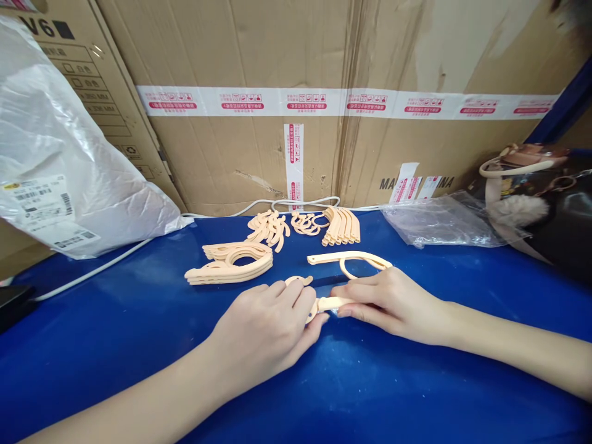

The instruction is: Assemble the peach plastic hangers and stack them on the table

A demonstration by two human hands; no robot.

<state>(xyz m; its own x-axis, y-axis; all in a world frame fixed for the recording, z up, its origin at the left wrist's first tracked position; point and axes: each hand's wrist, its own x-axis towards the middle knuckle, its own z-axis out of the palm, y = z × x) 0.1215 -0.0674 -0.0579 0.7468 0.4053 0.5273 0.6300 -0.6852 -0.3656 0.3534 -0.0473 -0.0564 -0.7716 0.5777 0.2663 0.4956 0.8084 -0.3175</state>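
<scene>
Left hand: the left hand [271, 317], at lower centre of the frame, is closed, fingers curled over the left end of the piece, thumb below.
Right hand: the right hand [400, 302], right of centre, pinches the piece's other end between thumb and fingers.
Piece: the pale peach piece [331, 303] lies between the two hands, near the middle of the frame; a rounded end with a small hole shows beside the left fingers.
Hook: a curved hook [296, 280] shows just above the left fingers; whether it joins the piece, I cannot tell.
Loose hanger: one hanger [346, 258] lies just above the right hand; whether they touch is unclear.
Stack: several folded hangers in a stack [231, 265], left of centre.
Parts: at upper centre of the desk [370, 394], a pile of curved strips [269, 228], then thin loops [303, 223], then a row of arms [342, 226].
Back: a taped carton [231, 55] fills the top; a white cord [308, 202] runs along its foot.
Sides: white bag [78, 154] upper left, clear bag [435, 219] right of centre.
</scene>
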